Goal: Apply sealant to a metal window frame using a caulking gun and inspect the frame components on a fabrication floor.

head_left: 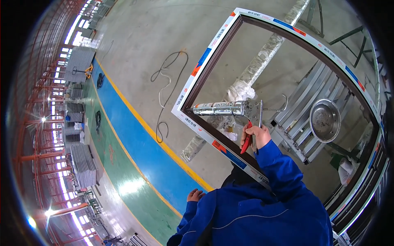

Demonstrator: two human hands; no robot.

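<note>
My right hand (256,136) is closed around the red handle of a caulking gun (219,108). The gun lies level with a silver foil-like cartridge in it, its tip pointing left to the inner edge of a large window frame (193,73). Whether the tip touches the frame I cannot tell. A hooked metal rod sticks out behind the gun to the right. The frame is dark brown inside, with white, blue and orange protective film along its outer face. My left hand (195,194) hangs low, away from the frame, its fingers curled and nothing seen in them.
Through the frame show a plastic-wrapped beam (262,61), a slatted metal rack (305,98) and a round metal basin (325,120) on it. A loose cable (159,119) lies on the floor beside a blue lane (141,139). Dark metal stands (361,45) are at the far right.
</note>
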